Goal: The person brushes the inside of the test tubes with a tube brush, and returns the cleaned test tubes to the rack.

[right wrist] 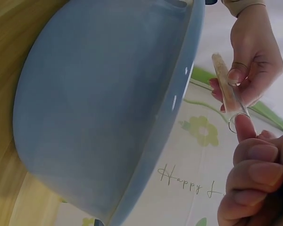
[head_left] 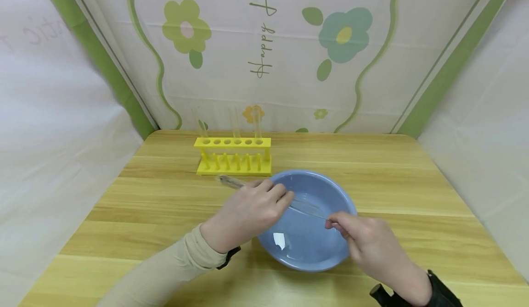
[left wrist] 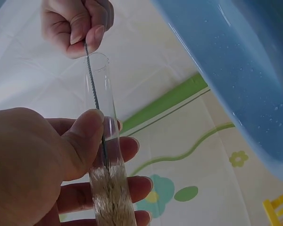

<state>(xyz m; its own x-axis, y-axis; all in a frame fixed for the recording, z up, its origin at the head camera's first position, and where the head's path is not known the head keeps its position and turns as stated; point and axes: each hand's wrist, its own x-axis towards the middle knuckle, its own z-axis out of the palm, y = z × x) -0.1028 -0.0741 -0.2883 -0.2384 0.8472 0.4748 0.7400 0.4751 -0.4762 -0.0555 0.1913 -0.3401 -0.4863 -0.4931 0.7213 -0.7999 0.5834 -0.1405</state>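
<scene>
Gripping tube (left wrist: 112, 147) in left hand (head_left: 252, 207), pinching brush wire (left wrist: 94, 88) in right hand (head_left: 378, 242), over basin's (head_left: 310, 248) opposite edges.

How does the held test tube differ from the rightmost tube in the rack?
The held test tube is tilted in the left hand; the rightmost tube stands in the yellow rack. The held test tube has a brush inside; the rightmost tube shows none. Both are transparent.

The person wears a plain cream sleeve (head_left: 177, 256) on the left, wrinkled into soft folds toward its cuff (head_left: 211, 247), with 1 small black fitting (head_left: 229, 257) beside it; on the right, a black band (head_left: 443, 291) adjoins 1 short, blunt, cylindrical black stub (head_left: 377, 291)
</scene>
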